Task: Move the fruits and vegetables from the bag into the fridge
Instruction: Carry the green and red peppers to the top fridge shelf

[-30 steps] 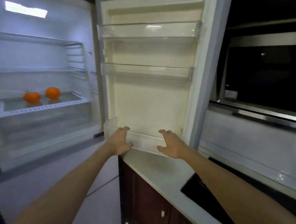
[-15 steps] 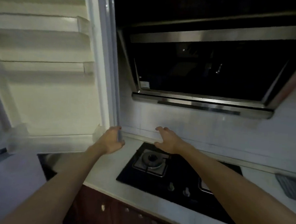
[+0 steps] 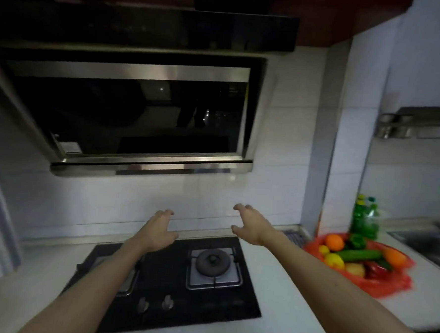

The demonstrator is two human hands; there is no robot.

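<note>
Bag (image 3: 387, 284) of produce sits right of both hands, seemingly spread and empty.

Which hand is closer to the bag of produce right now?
Right. The right hand hovers just left of the bag; the left hand is farther left, over the stove.

A black gas hob (image 3: 170, 287) is set into the white counter (image 3: 278, 285), beneath a steel range hood (image 3: 139, 115). A green bottle (image 3: 363, 219) is stood beside a sink (image 3: 430, 243).
</note>
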